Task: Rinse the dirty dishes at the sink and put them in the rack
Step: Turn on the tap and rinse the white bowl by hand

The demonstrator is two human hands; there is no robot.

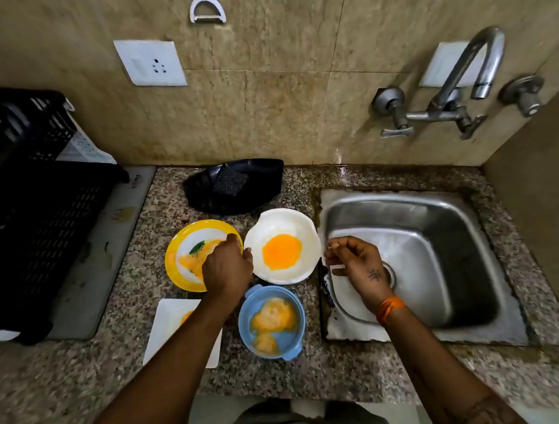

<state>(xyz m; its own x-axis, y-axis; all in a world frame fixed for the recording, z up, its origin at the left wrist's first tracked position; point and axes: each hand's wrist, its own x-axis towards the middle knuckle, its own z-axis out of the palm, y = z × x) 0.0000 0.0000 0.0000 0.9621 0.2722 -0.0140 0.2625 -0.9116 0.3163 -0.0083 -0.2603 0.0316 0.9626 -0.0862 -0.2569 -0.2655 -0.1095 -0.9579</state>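
Four soiled dishes sit on the speckled granite counter just left of the empty stainless-steel sink. The round white plastic plate holds a bright orange pool at its centre; it looks light and stiff, probably slick where wet, so the clean rim is the place to pinch it. The left hand hovers over the gap between that plate and the yellow-rimmed round plate, its fingers curled downward and hidden, so whether they grip anything cannot be told. The right hand hangs over the sink's left edge, fingers loosely apart, touching the white plate's right rim or just beside it. The small blue plastic bowl with side handles holds smeared orange residue, as does the white square plate under the left forearm. The black slatted plastic rack stands far left.
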